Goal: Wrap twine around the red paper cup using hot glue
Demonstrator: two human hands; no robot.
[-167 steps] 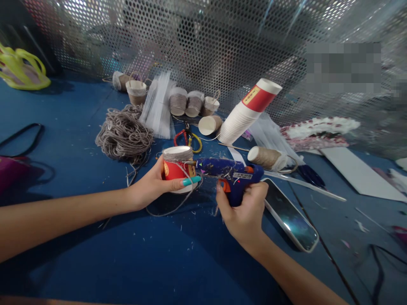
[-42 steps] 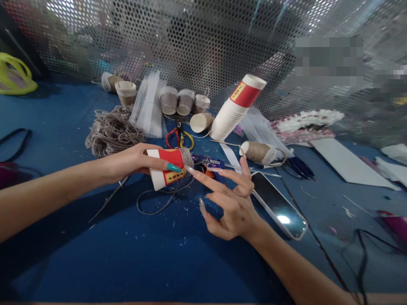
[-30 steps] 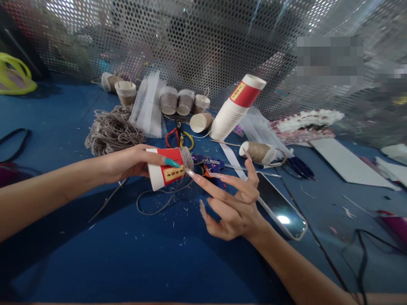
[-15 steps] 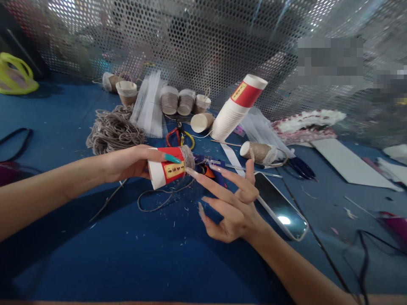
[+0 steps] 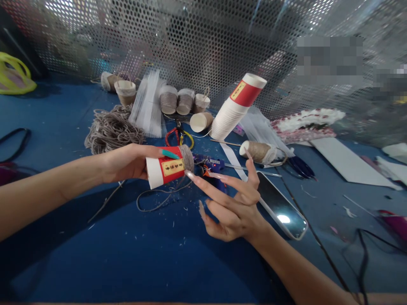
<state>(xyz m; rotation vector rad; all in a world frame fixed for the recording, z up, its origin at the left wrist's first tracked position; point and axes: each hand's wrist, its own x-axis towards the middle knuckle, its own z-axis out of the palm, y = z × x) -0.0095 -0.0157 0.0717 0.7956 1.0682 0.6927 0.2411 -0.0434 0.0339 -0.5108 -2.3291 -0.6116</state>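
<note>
Cord [image 5: 188,158] circles the right end of a red and white paper cup [image 5: 168,168], which we see tipped on its side above the near half of the blue table [image 5: 127,267]. We make out the left hand [image 5: 125,163] closed around the left part of that cup, its thumb with a teal nail lying along the upper side. We see the right hand [image 5: 233,207] with its fingers spread wide, one long-nailed fingertip reaching the lower edge of the wound cord. A loose loop of the cord hangs below the cup.

Just beyond the right hand's fingers we find a blue glue gun [image 5: 213,163] with an orange trigger, partly hidden. To its right lies a phone [image 5: 281,209]. Farther off we notice scissors [image 5: 180,138] with red and yellow handles and, to the left, a tangled heap of grey cord [image 5: 112,130]. On the far side we see a leaning stack of cups [image 5: 233,111], several small wrapped cups [image 5: 168,101], and a perforated metal panel [image 5: 190,38] behind them.
</note>
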